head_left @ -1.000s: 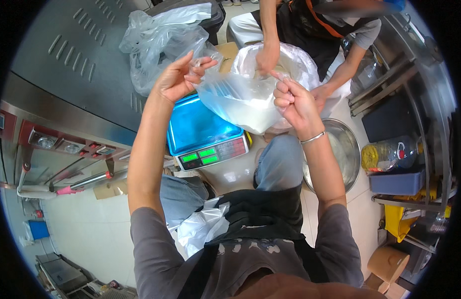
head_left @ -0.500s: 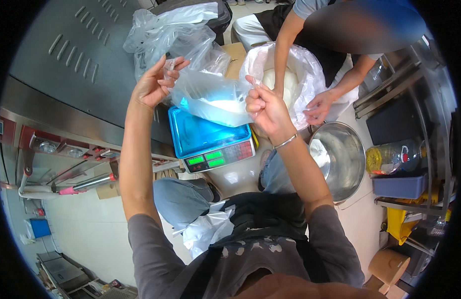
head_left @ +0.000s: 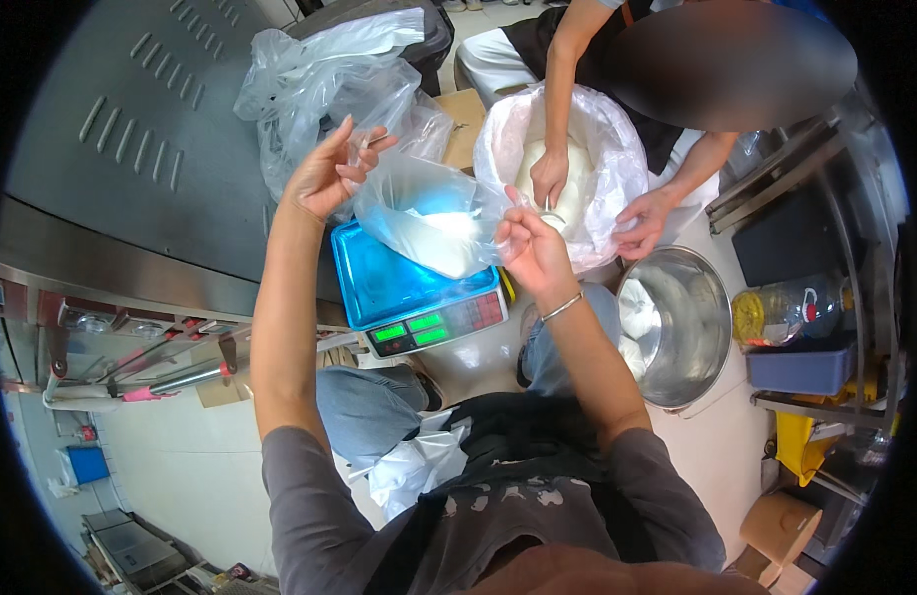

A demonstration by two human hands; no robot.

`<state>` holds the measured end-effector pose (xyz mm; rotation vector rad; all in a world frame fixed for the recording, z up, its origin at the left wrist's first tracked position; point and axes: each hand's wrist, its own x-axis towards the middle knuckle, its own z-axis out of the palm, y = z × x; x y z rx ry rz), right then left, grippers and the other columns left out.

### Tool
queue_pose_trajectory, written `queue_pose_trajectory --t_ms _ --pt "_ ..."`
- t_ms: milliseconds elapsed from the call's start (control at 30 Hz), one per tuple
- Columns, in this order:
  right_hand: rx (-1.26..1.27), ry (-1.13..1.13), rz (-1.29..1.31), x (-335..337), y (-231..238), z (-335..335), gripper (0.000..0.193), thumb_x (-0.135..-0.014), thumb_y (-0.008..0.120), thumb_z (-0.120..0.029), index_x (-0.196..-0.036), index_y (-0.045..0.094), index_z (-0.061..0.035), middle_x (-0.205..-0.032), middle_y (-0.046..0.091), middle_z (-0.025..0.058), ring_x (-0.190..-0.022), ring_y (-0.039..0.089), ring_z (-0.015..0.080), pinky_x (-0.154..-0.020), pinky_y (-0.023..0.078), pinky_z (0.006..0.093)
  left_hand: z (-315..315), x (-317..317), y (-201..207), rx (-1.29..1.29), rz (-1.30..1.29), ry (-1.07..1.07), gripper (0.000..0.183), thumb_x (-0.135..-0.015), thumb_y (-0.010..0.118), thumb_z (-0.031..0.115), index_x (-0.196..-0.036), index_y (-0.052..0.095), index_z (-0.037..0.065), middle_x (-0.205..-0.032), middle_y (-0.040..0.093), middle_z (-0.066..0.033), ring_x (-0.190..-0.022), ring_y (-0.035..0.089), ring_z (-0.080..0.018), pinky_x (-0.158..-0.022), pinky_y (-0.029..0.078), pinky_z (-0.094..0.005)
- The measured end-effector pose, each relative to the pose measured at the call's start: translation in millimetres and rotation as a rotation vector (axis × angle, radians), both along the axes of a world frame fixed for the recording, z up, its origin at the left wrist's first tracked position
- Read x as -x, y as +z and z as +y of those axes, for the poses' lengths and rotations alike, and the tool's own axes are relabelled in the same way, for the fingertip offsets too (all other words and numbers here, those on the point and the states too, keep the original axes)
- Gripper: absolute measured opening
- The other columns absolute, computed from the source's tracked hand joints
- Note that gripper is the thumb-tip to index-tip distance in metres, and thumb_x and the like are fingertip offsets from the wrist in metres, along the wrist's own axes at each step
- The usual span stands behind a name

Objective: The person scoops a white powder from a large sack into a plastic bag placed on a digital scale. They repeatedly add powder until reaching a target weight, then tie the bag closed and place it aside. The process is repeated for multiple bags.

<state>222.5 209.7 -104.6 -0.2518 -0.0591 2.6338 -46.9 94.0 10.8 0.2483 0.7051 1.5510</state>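
Note:
A clear plastic bag (head_left: 414, 203) with white powder at its bottom hangs between my hands, over the blue tray (head_left: 374, 283) of a digital scale (head_left: 438, 325). My left hand (head_left: 331, 174) pinches one side of the bag's mouth, some fingers stretched out. On the other side, my right hand (head_left: 535, 248) grips the rim with curled fingers. Whether the bag's base presses on the tray, I cannot tell. Just beyond my right hand stands a large white sack (head_left: 622, 134) of white powder. A co-worker's hand (head_left: 550, 177) reaches into it, holding what looks like a scoop, partly hidden.
A round steel pot (head_left: 701, 327) stands on the floor at right, beside a shelf with a plastic bottle (head_left: 776, 315) and a blue-grey bin (head_left: 800, 369). Crumpled clear plastic (head_left: 319, 89) lies at the back left, next to a grey vented metal cabinet (head_left: 131, 109).
The co-worker's hand in the sack has come into clearer view, now with the scoop-like thing showing. My hands have shifted slightly, still holding the bag's mouth apart.

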Motion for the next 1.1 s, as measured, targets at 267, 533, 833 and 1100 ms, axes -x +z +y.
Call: queue_pose_trajectory --t_ms 267,533,833,1100 --pt "0.107 -0.024 0.046 -3 -31 5 0.011 -0.090 0.045 -0.006 -0.098 0.051 -0.0007 -0.072 0.052 0.0022 -0.055 0.046 0.0083 -0.072 0.049 0.0284 24 5 -9 0.035 0.010 -0.014 0.057 -0.088 0.054 0.029 -0.125 0.032 -0.009 -0.129 0.034 -0.0240 -0.071 0.048 -0.0089 -0.039 0.039 -0.0092" --pt "0.059 -0.079 -0.168 -4 -33 13 0.013 -0.091 0.047 -0.012 -0.097 0.051 -0.0012 -0.085 0.056 0.0062 -0.054 0.046 0.0081 -0.065 0.047 0.0262 38 4 -12 0.042 0.035 -0.042 0.055 -0.086 0.057 0.031 -0.117 0.040 -0.011 -0.121 0.042 -0.0251 -0.071 0.052 -0.0109 -0.040 0.038 -0.0097" --pt "0.099 -0.192 -0.035 -2 -15 6 0.034 -0.094 0.040 -0.019 -0.126 0.037 -0.0083 -0.136 0.037 0.0117 -0.060 0.046 0.0091 -0.064 0.047 0.0249 48 8 -23 0.031 -0.017 -0.078 0.061 -0.086 0.056 0.033 -0.122 0.034 -0.011 -0.125 0.037 -0.0268 -0.071 0.051 -0.0109 -0.038 0.037 -0.0096" --pt "0.138 -0.232 -0.008 -4 -26 6 0.031 -0.094 0.041 -0.020 -0.124 0.040 -0.0125 -0.123 0.045 0.0076 -0.061 0.047 0.0106 -0.069 0.049 0.0275 64 3 -30 0.059 -0.035 -0.059 0.065 -0.085 0.058 0.035 -0.122 0.033 -0.012 -0.126 0.035 -0.0289 -0.069 0.050 -0.0099 -0.039 0.038 -0.0095"
